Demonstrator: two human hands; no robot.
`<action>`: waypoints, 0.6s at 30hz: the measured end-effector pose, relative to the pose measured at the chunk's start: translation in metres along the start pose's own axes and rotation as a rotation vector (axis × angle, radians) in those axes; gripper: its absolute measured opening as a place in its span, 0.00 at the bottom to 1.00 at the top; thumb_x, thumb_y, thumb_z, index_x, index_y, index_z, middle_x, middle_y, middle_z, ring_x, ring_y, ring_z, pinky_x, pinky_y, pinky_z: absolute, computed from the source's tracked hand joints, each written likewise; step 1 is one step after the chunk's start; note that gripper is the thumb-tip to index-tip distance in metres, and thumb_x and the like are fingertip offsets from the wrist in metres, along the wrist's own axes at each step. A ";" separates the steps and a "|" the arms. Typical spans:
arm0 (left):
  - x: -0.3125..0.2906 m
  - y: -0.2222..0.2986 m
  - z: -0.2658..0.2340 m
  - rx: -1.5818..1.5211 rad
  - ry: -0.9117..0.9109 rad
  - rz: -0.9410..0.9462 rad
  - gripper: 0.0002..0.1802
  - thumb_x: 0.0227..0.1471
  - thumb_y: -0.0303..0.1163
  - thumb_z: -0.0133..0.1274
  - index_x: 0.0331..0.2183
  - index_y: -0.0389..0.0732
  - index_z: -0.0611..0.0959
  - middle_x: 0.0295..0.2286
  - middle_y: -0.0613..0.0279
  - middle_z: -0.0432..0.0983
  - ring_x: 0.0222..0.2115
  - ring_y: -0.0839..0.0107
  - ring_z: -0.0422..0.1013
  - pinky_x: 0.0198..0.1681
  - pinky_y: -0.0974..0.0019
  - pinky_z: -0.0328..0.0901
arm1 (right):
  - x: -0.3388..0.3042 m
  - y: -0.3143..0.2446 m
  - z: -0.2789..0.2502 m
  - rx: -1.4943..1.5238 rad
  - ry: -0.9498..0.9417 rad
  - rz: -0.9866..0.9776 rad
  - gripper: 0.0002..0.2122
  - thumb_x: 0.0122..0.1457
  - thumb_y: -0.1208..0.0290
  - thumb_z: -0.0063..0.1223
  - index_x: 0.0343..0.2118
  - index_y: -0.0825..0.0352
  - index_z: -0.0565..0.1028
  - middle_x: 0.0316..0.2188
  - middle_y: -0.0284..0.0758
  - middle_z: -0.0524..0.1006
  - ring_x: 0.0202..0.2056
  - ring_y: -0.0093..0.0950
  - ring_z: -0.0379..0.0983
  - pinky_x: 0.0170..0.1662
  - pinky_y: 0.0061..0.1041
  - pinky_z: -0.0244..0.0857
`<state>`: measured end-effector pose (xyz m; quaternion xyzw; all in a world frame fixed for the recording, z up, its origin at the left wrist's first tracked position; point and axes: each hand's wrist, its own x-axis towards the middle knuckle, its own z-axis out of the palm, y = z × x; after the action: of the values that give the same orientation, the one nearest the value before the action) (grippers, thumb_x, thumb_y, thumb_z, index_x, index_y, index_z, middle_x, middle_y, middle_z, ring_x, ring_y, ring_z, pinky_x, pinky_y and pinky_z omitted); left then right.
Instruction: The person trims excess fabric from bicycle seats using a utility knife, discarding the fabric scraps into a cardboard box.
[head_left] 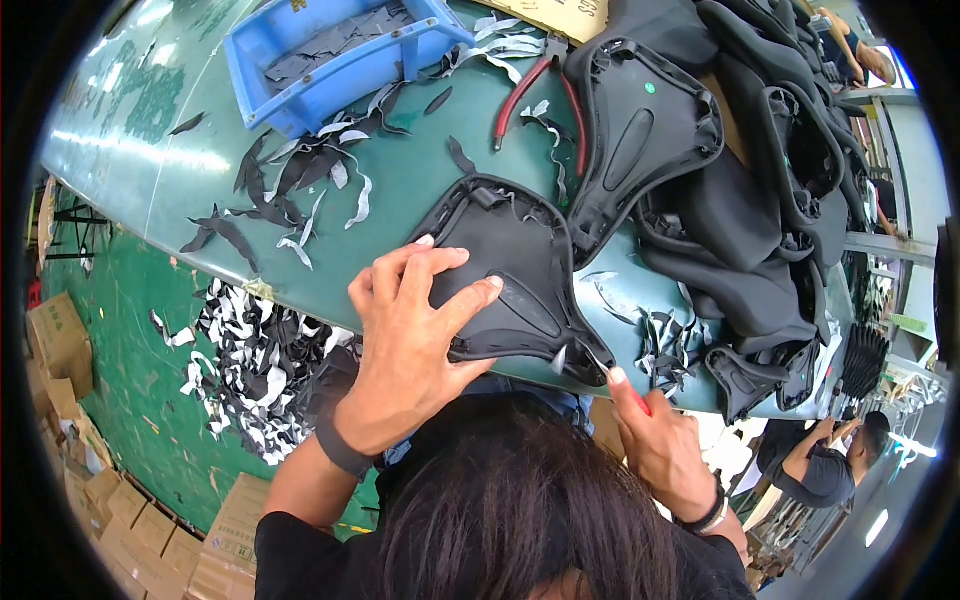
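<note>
A black bicycle saddle (505, 232) lies underside up at the table's near edge, its narrow nose pointing toward my right hand. My left hand (412, 320) grips its left side, with fingers spread over the underside and the thumb by the near edge. My right hand (662, 448) is closed around a red-handled tool (628, 393), its tip at the saddle's nose. A small pale sliver of trim (560, 358) sticks out at the nose's edge. Most of the tool is hidden by my fingers, so its exact kind cannot be made out.
Red-handled pliers (520, 100) lie beyond the saddle, beside another upturned saddle (640, 125). More saddles (735, 205) are piled at the right. A blue bin (330, 85) holds dark pieces. Trimmed strips (295, 170) litter the table, with a heap (265, 370) below its edge.
</note>
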<state>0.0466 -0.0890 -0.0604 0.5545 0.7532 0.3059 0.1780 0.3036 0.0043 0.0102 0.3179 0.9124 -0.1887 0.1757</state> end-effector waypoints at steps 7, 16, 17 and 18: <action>0.001 -0.013 -0.001 -0.034 -0.013 0.092 0.39 0.27 0.47 0.70 0.45 0.48 0.78 0.48 0.64 0.65 0.53 0.58 0.57 0.53 0.51 0.48 | 0.039 0.006 -0.027 0.086 -0.017 -0.206 0.27 0.52 0.75 0.57 0.57 0.55 0.68 0.20 0.38 0.66 0.18 0.36 0.68 0.21 0.34 0.62; 0.001 -0.014 0.002 -0.063 -0.031 0.085 0.42 0.26 0.48 0.70 0.47 0.45 0.76 0.48 0.67 0.66 0.53 0.62 0.58 0.52 0.53 0.48 | 0.081 0.008 -0.027 -0.018 -0.041 -0.572 0.30 0.52 0.79 0.49 0.59 0.49 0.63 0.20 0.36 0.62 0.17 0.32 0.67 0.18 0.31 0.60; 0.001 -0.014 0.001 -0.044 -0.030 0.081 0.42 0.26 0.48 0.70 0.47 0.46 0.76 0.48 0.68 0.66 0.53 0.62 0.58 0.53 0.53 0.48 | 0.079 0.011 -0.031 -0.064 -0.046 -0.575 0.30 0.53 0.79 0.48 0.60 0.49 0.63 0.20 0.36 0.62 0.17 0.32 0.67 0.18 0.31 0.60; 0.001 -0.014 0.000 -0.026 -0.030 0.080 0.42 0.26 0.48 0.70 0.47 0.46 0.76 0.48 0.68 0.66 0.53 0.62 0.58 0.53 0.53 0.48 | 0.073 0.013 -0.036 -0.084 -0.113 -0.513 0.30 0.53 0.79 0.47 0.60 0.48 0.61 0.20 0.38 0.63 0.17 0.34 0.67 0.18 0.31 0.61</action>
<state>0.0362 -0.0911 -0.0693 0.5863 0.7237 0.3140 0.1842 0.2513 0.0676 0.0064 0.0574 0.9589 -0.2065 0.1858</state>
